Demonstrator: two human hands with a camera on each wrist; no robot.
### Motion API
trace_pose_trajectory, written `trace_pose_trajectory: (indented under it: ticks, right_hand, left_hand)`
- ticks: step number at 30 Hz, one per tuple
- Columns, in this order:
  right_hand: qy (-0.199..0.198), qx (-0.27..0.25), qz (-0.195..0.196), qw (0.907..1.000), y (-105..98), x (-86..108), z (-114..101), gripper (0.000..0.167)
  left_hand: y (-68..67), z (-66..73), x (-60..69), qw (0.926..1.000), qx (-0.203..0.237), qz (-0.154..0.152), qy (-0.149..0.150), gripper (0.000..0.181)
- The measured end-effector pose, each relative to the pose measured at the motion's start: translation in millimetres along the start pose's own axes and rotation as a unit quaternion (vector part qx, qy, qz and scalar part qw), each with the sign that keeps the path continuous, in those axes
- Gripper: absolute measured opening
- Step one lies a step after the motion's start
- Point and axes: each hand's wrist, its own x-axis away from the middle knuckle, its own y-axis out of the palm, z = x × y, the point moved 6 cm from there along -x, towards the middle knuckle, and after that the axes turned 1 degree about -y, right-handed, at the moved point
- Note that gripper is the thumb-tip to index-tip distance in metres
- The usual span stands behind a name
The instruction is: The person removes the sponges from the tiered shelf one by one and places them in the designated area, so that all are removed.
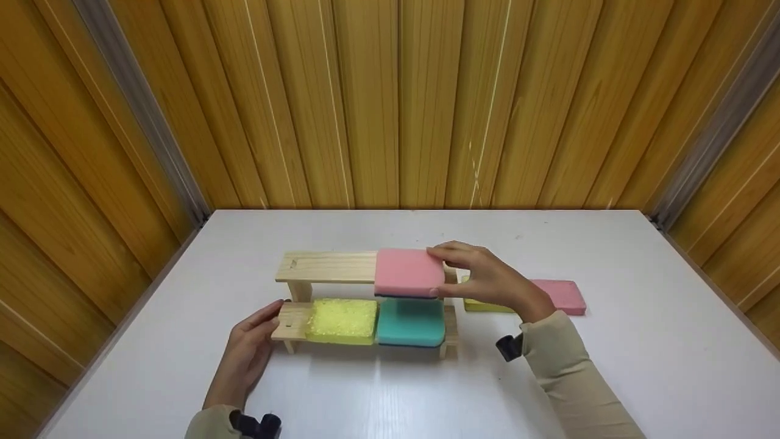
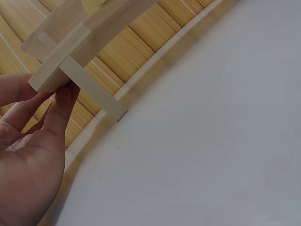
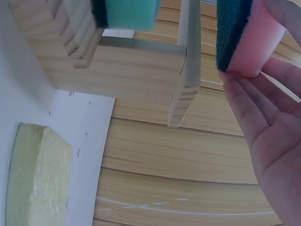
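Observation:
My right hand (image 1: 490,281) pinches a pink sponge (image 1: 407,271) with a dark green scouring pad underneath. This sponge is over the right part of the wooden two-tier rack's (image 1: 332,267) upper shelf; the right wrist view shows a gap between pad and board. At the left end of the lower shelf, my left hand (image 1: 247,347) grips the board, fingers at its edge and underside (image 2: 44,117). On that lower shelf lie a yellow sponge (image 1: 342,321) and, beside it, a teal sponge (image 1: 411,324) with a dark pad below.
Right of the rack, another pink sponge (image 1: 563,296) and a yellow sponge (image 1: 484,306) lie on the white table (image 1: 658,366), partly behind my right hand and wrist. Wood-patterned walls (image 1: 420,103) stand behind the table and at both sides.

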Motion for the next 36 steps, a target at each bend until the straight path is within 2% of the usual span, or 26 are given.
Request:
trace_pose_trajectory:
  ticks: [9,17,20,25,36]
  right_hand:
    - [-0.005,0.018,0.019,0.9996,-6,14.2,6,0.069]
    - [-0.028,0.015,0.043,0.9986,-14,28.2,12,0.063]
    - [-0.031,0.017,0.048,0.9982,-15,34.0,16,0.06]
    - [-0.026,0.022,0.055,0.9979,-17,43.0,22,0.06]
    - [-0.01,0.036,0.055,0.9977,-21,60.8,31,0.061]
  left_hand:
    - [-1.0,0.3,1.6,1.0,0.003,0.003,0.003,0.051]
    - [-2.8,-0.2,1.1,0.9999,0.013,0.01,0.001,0.051]
    - [-3.0,-0.7,0.9,1.0,0.002,0.004,-0.002,0.051]
    - [-3.6,-1.5,0.7,0.9998,-0.02,-0.001,-0.003,0.05]
    - [-3.3,-1.8,2.1,1.0,-0.008,0.001,-0.004,0.05]
